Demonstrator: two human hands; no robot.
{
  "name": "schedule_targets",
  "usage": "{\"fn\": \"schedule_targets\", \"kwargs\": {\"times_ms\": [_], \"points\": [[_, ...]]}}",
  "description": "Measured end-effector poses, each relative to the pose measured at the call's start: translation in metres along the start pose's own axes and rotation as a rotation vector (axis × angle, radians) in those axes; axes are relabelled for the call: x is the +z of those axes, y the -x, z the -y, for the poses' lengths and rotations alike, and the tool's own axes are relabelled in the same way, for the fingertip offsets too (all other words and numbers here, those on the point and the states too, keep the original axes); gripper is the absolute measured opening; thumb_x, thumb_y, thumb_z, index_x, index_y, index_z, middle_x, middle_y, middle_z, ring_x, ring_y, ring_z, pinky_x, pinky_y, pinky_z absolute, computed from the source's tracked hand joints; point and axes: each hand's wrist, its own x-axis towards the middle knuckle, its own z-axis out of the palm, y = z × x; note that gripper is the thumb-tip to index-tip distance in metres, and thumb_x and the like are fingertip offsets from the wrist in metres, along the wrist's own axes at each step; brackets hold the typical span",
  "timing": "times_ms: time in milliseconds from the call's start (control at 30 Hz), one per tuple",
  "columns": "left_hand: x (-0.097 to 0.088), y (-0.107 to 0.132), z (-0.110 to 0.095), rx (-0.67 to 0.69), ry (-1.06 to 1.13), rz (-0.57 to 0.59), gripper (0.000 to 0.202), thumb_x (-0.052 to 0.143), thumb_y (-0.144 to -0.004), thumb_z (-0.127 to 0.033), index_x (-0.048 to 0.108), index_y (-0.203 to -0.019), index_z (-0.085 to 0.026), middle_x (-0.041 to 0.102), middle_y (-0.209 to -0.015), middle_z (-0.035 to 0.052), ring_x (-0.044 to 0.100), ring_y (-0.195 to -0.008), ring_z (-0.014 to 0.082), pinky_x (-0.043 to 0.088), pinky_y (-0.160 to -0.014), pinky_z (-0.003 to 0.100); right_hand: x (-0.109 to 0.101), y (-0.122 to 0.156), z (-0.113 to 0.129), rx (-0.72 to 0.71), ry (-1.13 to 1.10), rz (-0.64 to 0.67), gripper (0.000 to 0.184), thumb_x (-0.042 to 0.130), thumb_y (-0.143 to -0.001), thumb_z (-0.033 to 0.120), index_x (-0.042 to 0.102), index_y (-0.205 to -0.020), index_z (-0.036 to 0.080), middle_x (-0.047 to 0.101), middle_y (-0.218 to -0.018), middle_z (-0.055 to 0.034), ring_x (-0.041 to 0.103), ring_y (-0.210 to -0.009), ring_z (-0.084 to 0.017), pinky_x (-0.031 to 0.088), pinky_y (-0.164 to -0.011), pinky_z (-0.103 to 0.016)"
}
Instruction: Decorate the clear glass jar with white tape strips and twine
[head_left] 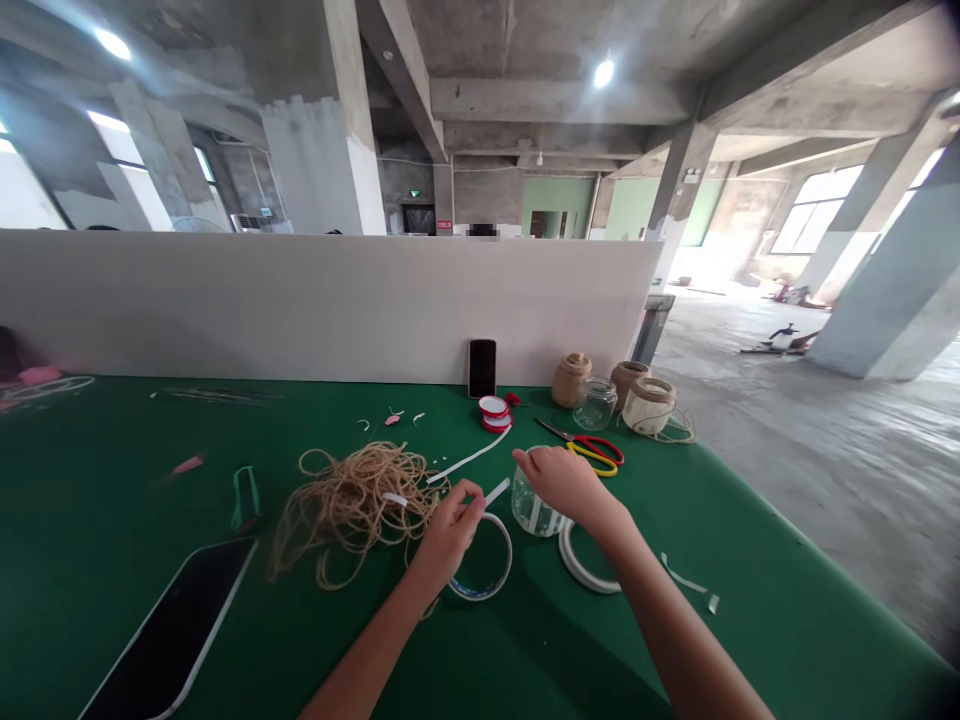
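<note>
My left hand [454, 520] pinches a short white strip of tape [497, 491] between thumb and fingertips, its free end pointing toward the jar. My right hand [566, 485] lies over the top of a clear glass jar [531, 515], fingers curled at its rim; part of the jar is hidden behind it. White tape strips run down the jar's side. Below my left hand lies a tape roll [481, 597] with a bluish inside. Another white tape roll [581, 570] sits partly under my right wrist. A tangle of jute twine [367, 500] spreads to the left.
Red-handled and yellow-handled scissors [592, 450] lie behind the jar. Twine-wrapped jars [573, 380] and a bare glass jar [596, 405] stand back right. Red-rimmed tape spools [495, 412] sit before an upright phone [482, 368]. A large phone-like device [172, 635] lies front left. A white partition [322, 310] closes the back.
</note>
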Motion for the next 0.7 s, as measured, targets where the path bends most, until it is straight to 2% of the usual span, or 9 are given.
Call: {"fn": "schedule_targets", "kwargs": {"times_ms": [167, 400, 467, 600, 700], "points": [[0.0001, -0.0028, 0.0036, 0.006, 0.075, 0.037, 0.033, 0.046, -0.083, -0.053, 0.042, -0.081, -0.020, 0.020, -0.045, -0.0123, 0.017, -0.036, 0.0046, 0.013, -0.036, 0.016, -0.0054, 0.0015, -0.0002, -0.053, 0.048, 0.061, 0.036, 0.033, -0.094, 0.032, 0.065, -0.082, 0.018, 0.066, -0.077, -0.0088, 0.063, -0.071, -0.020, 0.031, -0.053, -0.025], [0.0027, -0.0052, 0.0077, -0.014, 0.125, 0.038, 0.037, 0.049, -0.079, -0.057, 0.042, -0.080, -0.020, 0.020, -0.042, -0.0135, 0.016, -0.033, 0.0037, 0.012, -0.034, 0.016, -0.0045, 0.0061, -0.0044, -0.176, 0.057, 0.061, 0.018, 0.042, -0.090, 0.020, 0.060, -0.094, 0.019, 0.064, -0.075, -0.0054, 0.060, -0.067, -0.017, 0.030, -0.053, -0.023], [0.0036, -0.0051, 0.0065, -0.017, 0.131, 0.042, 0.038, 0.050, -0.078, -0.058, 0.041, -0.079, -0.020, 0.020, -0.041, -0.0139, 0.016, -0.033, 0.0037, 0.012, -0.034, 0.016, -0.0036, 0.0073, -0.0059, -0.217, 0.044, 0.054, 0.016, 0.044, -0.088, 0.019, 0.059, -0.090, 0.020, 0.063, -0.072, -0.0035, 0.059, -0.063, -0.015, 0.028, -0.052, -0.022], [0.0056, -0.0040, 0.0034, -0.023, 0.121, 0.051, 0.038, 0.049, -0.077, -0.058, 0.041, -0.078, -0.020, 0.019, -0.041, -0.0140, 0.016, -0.033, 0.0039, 0.012, -0.034, 0.016, -0.0018, 0.0084, -0.0078, -0.268, 0.011, 0.042, 0.023, 0.041, -0.090, 0.018, 0.058, -0.075, 0.020, 0.060, -0.065, -0.0006, 0.054, -0.054, -0.011, 0.026, -0.050, -0.022], [0.0066, -0.0033, 0.0036, -0.051, 0.102, 0.071, 0.037, 0.048, -0.079, -0.056, 0.041, -0.079, -0.020, 0.021, -0.043, -0.0133, 0.016, -0.034, 0.0039, 0.013, -0.035, 0.016, -0.0019, 0.0088, -0.0082, -0.299, -0.004, 0.036, 0.018, 0.044, -0.088, 0.017, 0.057, -0.076, 0.020, 0.060, -0.064, 0.0002, 0.053, -0.053, -0.010, 0.025, -0.049, -0.022]]}}
